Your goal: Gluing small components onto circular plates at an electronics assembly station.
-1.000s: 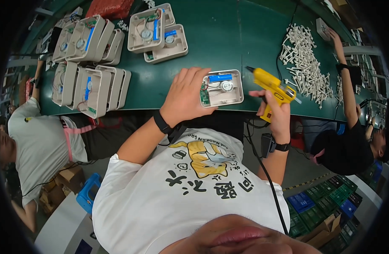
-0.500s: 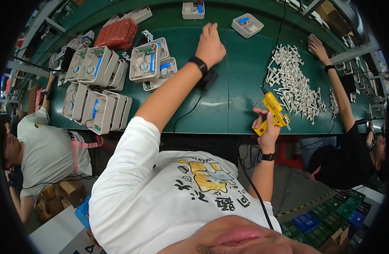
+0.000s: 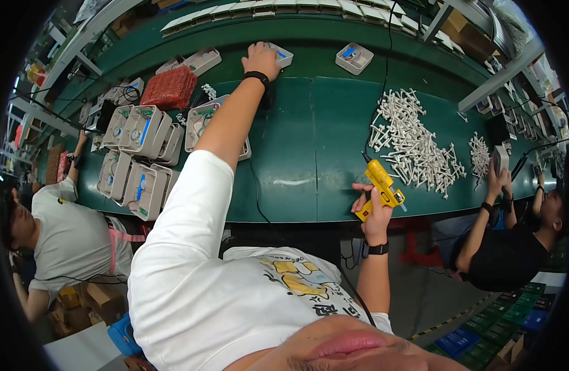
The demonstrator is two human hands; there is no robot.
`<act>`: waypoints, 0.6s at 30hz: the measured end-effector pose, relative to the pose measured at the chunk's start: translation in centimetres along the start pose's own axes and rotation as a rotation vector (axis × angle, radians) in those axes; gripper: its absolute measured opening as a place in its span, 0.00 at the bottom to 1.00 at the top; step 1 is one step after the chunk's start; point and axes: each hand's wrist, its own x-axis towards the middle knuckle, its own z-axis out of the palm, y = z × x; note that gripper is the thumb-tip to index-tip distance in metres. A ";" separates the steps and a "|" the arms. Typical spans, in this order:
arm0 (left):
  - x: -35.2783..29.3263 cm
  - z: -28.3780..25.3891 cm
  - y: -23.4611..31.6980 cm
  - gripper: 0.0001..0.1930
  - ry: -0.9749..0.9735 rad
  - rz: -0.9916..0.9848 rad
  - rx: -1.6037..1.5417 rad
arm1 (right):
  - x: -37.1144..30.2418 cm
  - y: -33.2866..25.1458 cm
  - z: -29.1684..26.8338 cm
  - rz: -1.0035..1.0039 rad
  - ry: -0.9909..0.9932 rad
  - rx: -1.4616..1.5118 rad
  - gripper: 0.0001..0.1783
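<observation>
My left hand (image 3: 259,60) reaches far across the green bench, its fingers over the left side of an open grey plastic case (image 3: 284,57) with a blue part inside. The hand hides that side of the case, and its grip shows only partly. In my right hand (image 3: 376,213) is a yellow hot glue gun (image 3: 381,180), held by its handle near the bench's front edge. The gun's dark nozzle points away from me, and a clear glue stick pokes out of its back end. Another grey case (image 3: 354,59) lies farther right at the back.
Stacked grey cases (image 3: 142,133) with wires and blue parts fill the left side, beside a red bubble-wrap bundle (image 3: 168,88). White screw-like pieces (image 3: 414,139) lie heaped on the right. A co-worker (image 3: 507,247) sits at right, another (image 3: 71,216) at left. A black cable (image 3: 383,80) hangs down.
My left hand has moved left and onto the grey case at the back. The glue gun stays in my right hand. The view has shifted, and the right co-worker now holds up a grey piece.
</observation>
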 end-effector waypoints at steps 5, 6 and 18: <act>-9.5 -2.9 6.1 0.13 0.268 0.170 -0.551 | 0.1 0.3 -0.4 -0.038 0.013 0.057 0.14; -13.1 -4.6 7.3 0.13 0.145 0.221 -0.651 | 0.2 0.5 -0.4 -0.022 0.028 0.058 0.14; -33.3 -13.9 5.8 0.09 0.027 0.417 -0.491 | 0.7 -0.1 0.0 -0.019 0.007 0.027 0.15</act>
